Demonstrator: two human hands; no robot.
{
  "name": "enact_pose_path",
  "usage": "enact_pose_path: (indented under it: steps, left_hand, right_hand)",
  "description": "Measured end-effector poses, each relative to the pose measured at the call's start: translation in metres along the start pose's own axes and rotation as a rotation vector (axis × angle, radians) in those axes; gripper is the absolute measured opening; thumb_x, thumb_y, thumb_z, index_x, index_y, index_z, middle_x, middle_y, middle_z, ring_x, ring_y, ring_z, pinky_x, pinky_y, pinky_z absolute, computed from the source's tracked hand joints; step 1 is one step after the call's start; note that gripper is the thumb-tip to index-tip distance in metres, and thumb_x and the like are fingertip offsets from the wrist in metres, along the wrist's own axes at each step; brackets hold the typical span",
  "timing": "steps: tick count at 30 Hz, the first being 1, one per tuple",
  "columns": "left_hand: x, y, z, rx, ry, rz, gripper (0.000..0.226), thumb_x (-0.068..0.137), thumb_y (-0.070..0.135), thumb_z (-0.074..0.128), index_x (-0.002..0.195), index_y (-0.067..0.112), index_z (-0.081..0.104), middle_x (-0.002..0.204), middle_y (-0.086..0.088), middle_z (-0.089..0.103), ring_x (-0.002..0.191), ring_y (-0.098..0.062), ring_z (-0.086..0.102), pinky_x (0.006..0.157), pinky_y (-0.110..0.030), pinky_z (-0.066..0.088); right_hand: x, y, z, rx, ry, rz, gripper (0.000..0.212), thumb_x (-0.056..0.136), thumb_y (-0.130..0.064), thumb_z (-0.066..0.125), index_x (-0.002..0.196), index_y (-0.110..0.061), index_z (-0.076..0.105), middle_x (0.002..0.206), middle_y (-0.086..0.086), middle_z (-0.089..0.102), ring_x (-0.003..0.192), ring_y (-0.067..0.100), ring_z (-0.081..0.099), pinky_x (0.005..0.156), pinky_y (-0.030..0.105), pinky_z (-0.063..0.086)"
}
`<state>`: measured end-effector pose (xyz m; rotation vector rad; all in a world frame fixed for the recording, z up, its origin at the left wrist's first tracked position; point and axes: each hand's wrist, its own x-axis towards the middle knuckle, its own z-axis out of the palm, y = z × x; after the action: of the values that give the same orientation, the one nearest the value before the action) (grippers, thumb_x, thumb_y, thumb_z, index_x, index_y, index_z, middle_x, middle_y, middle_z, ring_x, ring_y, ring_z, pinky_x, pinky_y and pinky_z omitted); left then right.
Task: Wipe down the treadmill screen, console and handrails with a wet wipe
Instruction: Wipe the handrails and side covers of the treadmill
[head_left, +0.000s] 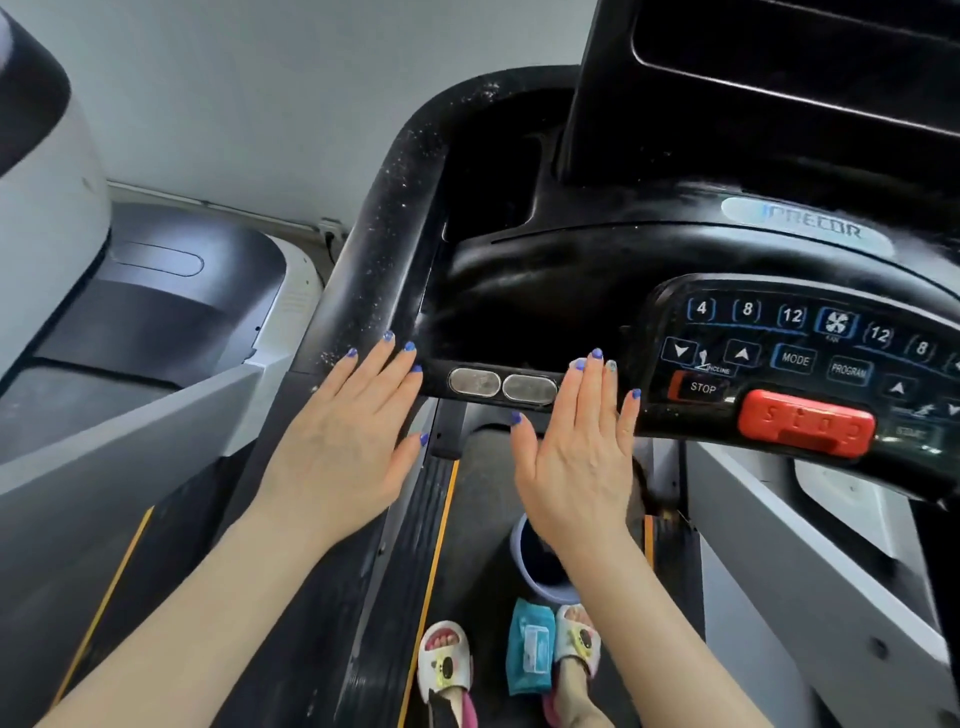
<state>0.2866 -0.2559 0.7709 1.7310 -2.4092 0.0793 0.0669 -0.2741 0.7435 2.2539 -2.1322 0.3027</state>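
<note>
Handrail (395, 218) runs away upward; left hand (348, 441) and right hand (576, 457) flat, holding nothing.

The dark rectangular treadmill screen (789, 57) runs off the top and right edges. A round lavender plastic bin (535, 566) is half hidden behind the right forearm.

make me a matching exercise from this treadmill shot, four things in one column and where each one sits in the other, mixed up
Things:
1. wet wipe pack
2. red stop button
3. left hand
4. bucket

Places:
A. on the belt beneath the right forearm
B. on the belt between the two slippered feet
C. at the console's lower edge, right of the right hand
D. flat, fingers straight, by the dusty left handrail

Pairs: 1-B, 2-C, 3-D, 4-A
</note>
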Motion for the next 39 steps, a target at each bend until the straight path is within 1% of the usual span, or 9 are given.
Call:
enact_pose_path:
  steps: [3, 7, 13, 16, 19, 22, 31, 36, 39]
  left_hand:
    - [-0.001, 0.000, 0.001, -0.006, -0.005, 0.004, 0.060, 0.092, 0.036, 0.043, 0.138, 0.000, 0.055, 0.152, -0.014, 0.046, 0.146, -0.030, 0.035, 0.119, -0.047, 0.027]
    - [-0.003, -0.003, -0.001, -0.073, 0.011, -0.008, 0.058, 0.093, 0.035, 0.043, 0.139, 0.002, 0.055, 0.153, -0.011, 0.045, 0.148, -0.028, 0.030, 0.121, -0.045, 0.023]
    - [-0.018, -0.014, -0.002, -0.133, 0.015, -0.148, 0.069, 0.093, 0.045, 0.037, 0.147, 0.003, 0.044, 0.160, -0.011, 0.034, 0.152, -0.027, 0.022, 0.121, -0.050, 0.022]
    - [-0.020, -0.013, 0.003, -0.087, -0.020, -0.149, 0.071, 0.094, 0.047, 0.035, 0.151, 0.004, 0.039, 0.163, -0.011, 0.027, 0.153, -0.025, 0.020, 0.122, -0.049, 0.021]
    - [-0.021, -0.013, 0.002, -0.080, -0.022, -0.157, 0.069, 0.094, 0.045, 0.036, 0.152, 0.005, 0.038, 0.163, -0.011, 0.026, 0.153, -0.024, 0.018, 0.122, -0.049, 0.022]
    - [-0.021, -0.012, 0.002, -0.071, -0.021, -0.155, 0.069, 0.094, 0.043, 0.037, 0.151, 0.004, 0.039, 0.163, -0.012, 0.027, 0.153, -0.025, 0.019, 0.122, -0.049, 0.022]
    - [-0.019, -0.010, -0.002, -0.086, -0.003, -0.152, 0.069, 0.091, 0.040, 0.038, 0.150, 0.003, 0.040, 0.161, -0.014, 0.031, 0.151, -0.027, 0.023, 0.122, -0.047, 0.021]
    - [-0.018, -0.009, -0.004, -0.095, 0.014, -0.164, 0.069, 0.090, 0.039, 0.037, 0.148, 0.003, 0.044, 0.159, -0.014, 0.034, 0.150, -0.027, 0.026, 0.122, -0.047, 0.021]
    - [-0.019, -0.008, -0.005, -0.091, 0.020, -0.167, 0.068, 0.090, 0.038, 0.037, 0.148, 0.003, 0.044, 0.159, -0.013, 0.035, 0.150, -0.026, 0.027, 0.122, -0.046, 0.022]
  right_hand:
    - [0.001, -0.007, 0.001, 0.073, -0.097, -0.109, 0.080, 0.099, -0.057, 0.017, 0.159, -0.006, 0.009, 0.168, 0.010, 0.000, 0.155, 0.023, -0.006, 0.123, 0.040, -0.014]
    - [-0.011, 0.039, -0.006, -0.150, -0.138, -0.340, 0.074, 0.101, -0.055, 0.023, 0.160, -0.011, 0.015, 0.168, 0.005, 0.003, 0.155, 0.019, -0.002, 0.124, 0.047, -0.008]
    - [0.010, 0.007, -0.006, 0.022, -0.093, -0.094, 0.080, 0.097, -0.057, 0.018, 0.159, -0.005, 0.012, 0.168, 0.011, 0.005, 0.156, 0.023, -0.002, 0.123, 0.041, -0.014]
    - [0.006, 0.015, -0.008, 0.015, -0.169, -0.264, 0.080, 0.099, -0.059, 0.021, 0.160, -0.008, 0.007, 0.168, 0.007, -0.001, 0.155, 0.019, -0.006, 0.125, 0.042, -0.010]
    - [0.000, 0.056, -0.023, -0.115, -0.206, -0.471, 0.077, 0.100, -0.059, 0.024, 0.160, -0.011, 0.014, 0.168, 0.005, 0.004, 0.155, 0.016, 0.000, 0.125, 0.048, -0.005]
    - [-0.004, 0.078, -0.033, -0.151, -0.231, -0.487, 0.076, 0.100, -0.059, 0.026, 0.159, -0.012, 0.020, 0.168, 0.003, 0.008, 0.155, 0.015, 0.004, 0.124, 0.050, -0.005]
    - [0.039, 0.032, -0.025, 0.015, -0.337, -0.662, 0.074, 0.099, -0.053, 0.029, 0.160, -0.013, 0.018, 0.167, 0.002, 0.008, 0.154, 0.013, -0.001, 0.126, 0.045, 0.000]
    - [0.038, 0.078, -0.035, -0.106, -0.285, -0.829, 0.064, 0.097, -0.045, 0.038, 0.154, -0.016, 0.038, 0.166, 0.000, 0.017, 0.155, 0.021, 0.008, 0.124, 0.052, -0.004]
    - [0.041, 0.071, -0.035, -0.032, -0.309, -0.795, 0.062, 0.095, -0.042, 0.041, 0.150, -0.013, 0.044, 0.168, 0.009, 0.009, 0.155, 0.024, 0.010, 0.125, 0.049, 0.006]
